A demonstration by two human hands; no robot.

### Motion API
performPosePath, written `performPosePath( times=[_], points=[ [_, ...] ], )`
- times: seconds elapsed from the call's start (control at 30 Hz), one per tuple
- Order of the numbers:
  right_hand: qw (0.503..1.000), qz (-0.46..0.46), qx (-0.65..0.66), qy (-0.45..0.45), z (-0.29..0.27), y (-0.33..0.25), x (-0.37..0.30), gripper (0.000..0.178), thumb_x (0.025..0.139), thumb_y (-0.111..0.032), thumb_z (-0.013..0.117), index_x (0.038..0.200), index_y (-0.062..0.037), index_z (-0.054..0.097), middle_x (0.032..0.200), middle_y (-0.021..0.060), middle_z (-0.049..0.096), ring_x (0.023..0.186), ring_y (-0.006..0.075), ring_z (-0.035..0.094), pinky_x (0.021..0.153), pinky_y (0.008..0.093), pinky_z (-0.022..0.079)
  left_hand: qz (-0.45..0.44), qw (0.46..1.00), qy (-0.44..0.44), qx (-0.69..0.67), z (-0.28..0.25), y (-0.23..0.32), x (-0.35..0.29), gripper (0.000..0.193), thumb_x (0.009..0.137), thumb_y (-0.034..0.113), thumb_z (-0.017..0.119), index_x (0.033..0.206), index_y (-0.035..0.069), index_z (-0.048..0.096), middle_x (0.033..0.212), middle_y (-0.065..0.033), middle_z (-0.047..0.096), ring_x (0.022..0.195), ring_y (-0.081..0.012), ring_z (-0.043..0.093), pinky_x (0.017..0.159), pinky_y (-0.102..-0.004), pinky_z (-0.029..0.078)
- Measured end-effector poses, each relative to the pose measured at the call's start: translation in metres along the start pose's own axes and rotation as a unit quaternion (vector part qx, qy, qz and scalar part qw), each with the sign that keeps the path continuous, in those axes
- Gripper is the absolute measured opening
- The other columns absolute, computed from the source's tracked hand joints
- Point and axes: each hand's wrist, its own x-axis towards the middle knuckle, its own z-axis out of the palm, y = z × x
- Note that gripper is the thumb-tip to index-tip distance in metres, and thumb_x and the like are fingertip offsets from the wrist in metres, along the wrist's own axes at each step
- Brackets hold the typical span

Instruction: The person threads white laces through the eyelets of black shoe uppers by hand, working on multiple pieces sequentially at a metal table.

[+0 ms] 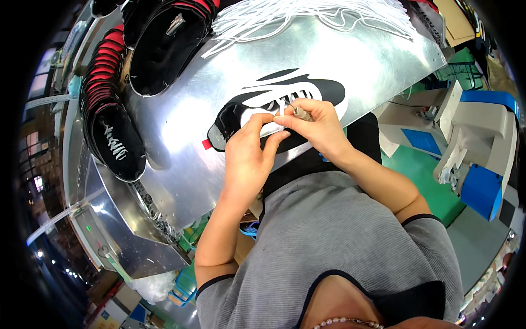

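Note:
A black and white shoe upper [335, 90] with a red tab [206, 144] at its left end lies flat on the metal table. Over its eyelet area, my left hand [245, 156] pinches a white shoelace [282, 107] between closed fingers. My right hand [323, 129] meets it there, thumb and forefinger at the same lace. Tucked in the right fingers is a small tool with a tan handle [302, 113] and a thin metal shaft; its tip is too small to make out. The hands cover part of the upper's near side.
A bundle of white laces [329, 13] lies along the far edge of the metal table [186, 181]. Nested black uppers with red linings [107, 82] stand at the left, beside more black uppers [159, 66]. A beige and blue machine [471, 120] is off to the right.

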Motion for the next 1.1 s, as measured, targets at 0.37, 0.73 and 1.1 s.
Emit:
performPosePath(
  times=[0.37, 0.73, 1.1],
  points=[
    [0.976, -0.024, -0.216, -0.025, -0.023, -0.007, -0.037, 0.02, 0.099, -0.021, 0.057, 0.101, -0.0019, 0.051, 0.074, 0.0115, 0.062, 0.065, 0.0249, 0.062, 0.061, 0.035, 0.046, 0.086, 0.992, 0.064, 0.066, 0.013, -0.009, 0.003, 0.02, 0.086, 0.014, 0.072, 0.1, 0.003, 0.064, 0.084, -0.0159, 0.069, 0.069, -0.0339, 0.067, 0.062, -0.0392, 0.051],
    [0.977, 0.031, -0.21, -0.027, -0.01, -0.006, -0.013, 0.018, 0.097, -0.017, 0.056, 0.096, -0.0007, 0.048, 0.07, 0.0141, 0.062, 0.064, 0.0295, 0.064, 0.061, 0.0397, 0.048, 0.09, 0.996, -0.002, 0.021, 0.01, -0.008, 0.005, 0.022, 0.085, 0.009, 0.074, 0.103, 0.001, 0.067, 0.085, -0.0161, 0.07, 0.071, -0.0276, 0.068, 0.065, -0.034, 0.051],
    [0.963, -0.057, -0.263, 0.013, -0.054, -0.045, -0.009, 0.017, 0.097, -0.017, 0.058, 0.105, -0.0028, 0.06, 0.066, 0.0114, 0.061, 0.058, 0.0253, 0.061, 0.056, 0.0346, 0.045, -0.025, 0.995, -0.084, -0.045, 0.006, 0.001, 0.008, 0.02, 0.085, 0.008, 0.071, 0.105, 0.003, 0.07, 0.089, -0.0173, 0.072, 0.08, -0.0304, 0.071, 0.072, -0.0324, 0.053]
  ],
)
